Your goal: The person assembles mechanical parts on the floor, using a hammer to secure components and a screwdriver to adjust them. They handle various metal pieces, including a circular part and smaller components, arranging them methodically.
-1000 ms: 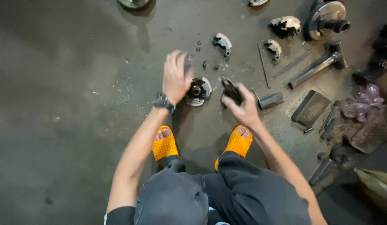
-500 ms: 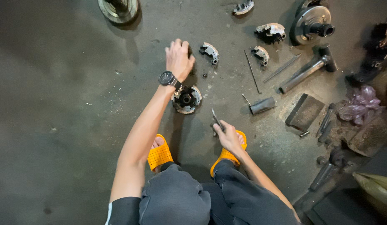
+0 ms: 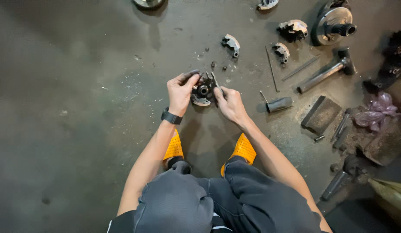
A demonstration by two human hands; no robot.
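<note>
I squat on a dark concrete floor [image 3: 79, 108] in orange sandals. A round, greasy metal hub part [image 3: 202, 92] with a centre hole lies on the floor in front of me. My left hand [image 3: 181, 92], with a black watch on the wrist, grips the part's left edge with dirty fingertips. My right hand [image 3: 228, 103] rests against its right side and holds a thin dark tool [image 3: 214, 82] that points up over the part.
Curved metal shoes [image 3: 231, 44] [image 3: 281, 51] lie beyond the part. A thin rod [image 3: 271, 69], a small cylinder [image 3: 279, 104], a long socket tool [image 3: 323, 73], a disc hub [image 3: 336, 23], a dark block [image 3: 321, 114] and a purple plastic bag [image 3: 377, 112] crowd the right side.
My left hand came back from its reach toward the far shoe and now grips the hub part. My right hand moved up from near my foot to the part's right side.
</note>
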